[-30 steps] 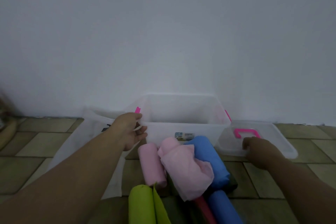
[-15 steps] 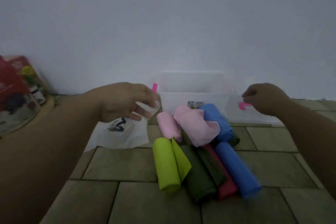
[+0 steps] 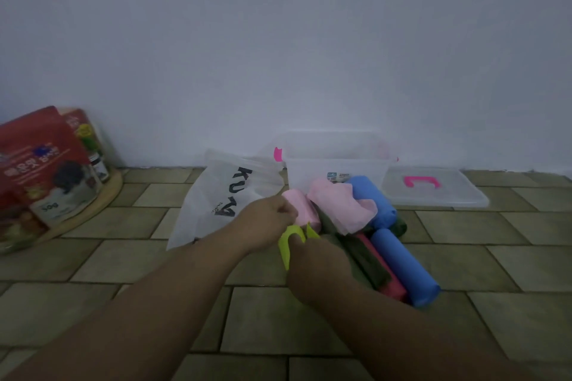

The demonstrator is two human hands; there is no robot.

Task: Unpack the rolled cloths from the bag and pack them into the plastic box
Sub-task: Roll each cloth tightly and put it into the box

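A clear plastic box (image 3: 337, 161) with pink clasps stands open against the wall. Before it lies a pile of rolled cloths: a pink roll (image 3: 305, 210), a loosened pink cloth (image 3: 337, 204), two blue rolls (image 3: 405, 266), dark green rolls (image 3: 368, 260) and a red roll (image 3: 390, 284). My right hand (image 3: 318, 263) grips a lime green roll (image 3: 285, 246) and covers most of it. My left hand (image 3: 269, 219) pinches that roll's far end, beside the pink roll. The white bag (image 3: 216, 204) lies flat on the floor to the left.
The box's clear lid (image 3: 433, 195) with a pink handle lies on the tiled floor right of the box. At far left, a red food package (image 3: 40, 170) and small jars stand on a round wooden tray (image 3: 102, 204) near the wall.
My left hand has let go of the white bag, which now lies on the floor. Both hands have come down onto the lime green roll. The right hand left the lid.
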